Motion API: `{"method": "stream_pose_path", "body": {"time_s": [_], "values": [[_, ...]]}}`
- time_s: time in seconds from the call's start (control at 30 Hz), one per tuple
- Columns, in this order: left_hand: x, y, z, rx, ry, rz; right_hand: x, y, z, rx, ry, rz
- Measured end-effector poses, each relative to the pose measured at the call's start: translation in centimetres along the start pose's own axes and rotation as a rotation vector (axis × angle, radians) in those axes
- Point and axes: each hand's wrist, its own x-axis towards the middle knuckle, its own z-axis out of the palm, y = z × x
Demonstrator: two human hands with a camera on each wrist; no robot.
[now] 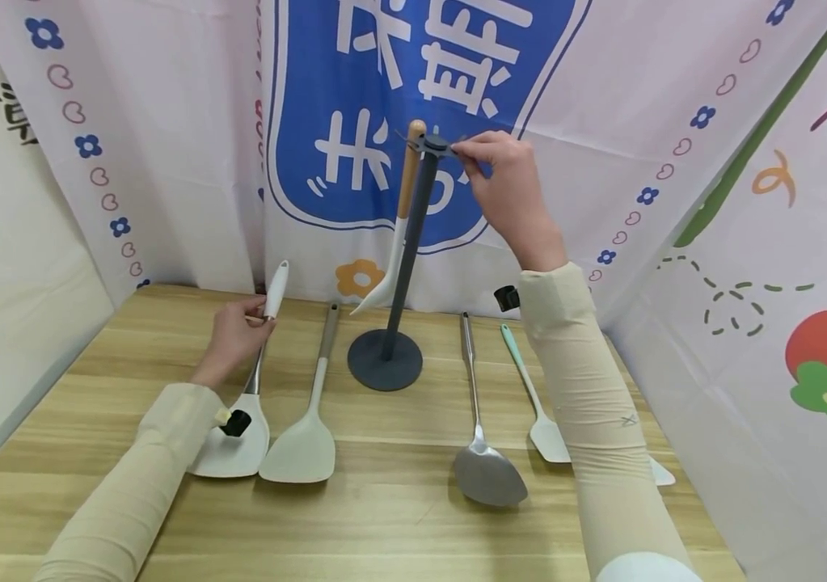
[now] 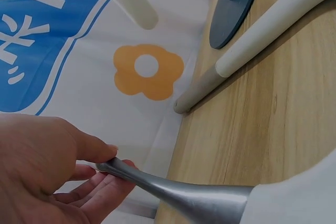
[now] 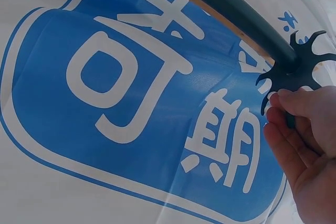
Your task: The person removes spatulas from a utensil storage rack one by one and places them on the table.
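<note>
My left hand [image 1: 234, 335] pinches the metal neck [image 2: 173, 190] of a spatula with a white handle and a broad white head [image 1: 255, 432]. The handle end tilts up off the table, while the head is low by the table. High above, my right hand [image 1: 511, 186] pinches a hook on the top of a dark grey utensil stand [image 1: 411, 242]; several curved hooks [image 3: 294, 80] show in the right wrist view. From the stand's top hangs a utensil with a wooden handle [image 1: 410, 182] and a white lower end, its head turned edge-on.
Next to the held spatula lies a cream spatula [image 1: 304, 449] with a grey-brown handle tip. Right of the stand's round base [image 1: 365, 364] lie a metal wok spatula [image 1: 489, 477] and a small white spatula with a mint handle [image 1: 518, 356]. My right sleeve partly hides another white utensil [image 1: 662, 473]. Printed cloth hangs behind.
</note>
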Motion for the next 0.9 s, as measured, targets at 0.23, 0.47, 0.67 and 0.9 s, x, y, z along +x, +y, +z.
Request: {"method": "stream_pose_path", "body": {"time_s": [0.23,0.47,0.67,0.9], "values": [[0.1,0.3,-0.2,0.033,-0.076,-0.017,0.2,-0.1,0.0,0.009,-0.003,0.002],[0.1,-0.1,-0.3,0.065,-0.130,-0.060,0.2,-0.1,0.1,0.006,-0.007,-0.008],[0.1,-0.7,-0.2,0.061,-0.148,-0.061,0.1,0.1,0.0,0.016,-0.011,-0.001],[0.2,-0.7,-0.1,0.049,-0.158,-0.055,0.1,0.3,-0.1,0.020,-0.014,0.000]]}}
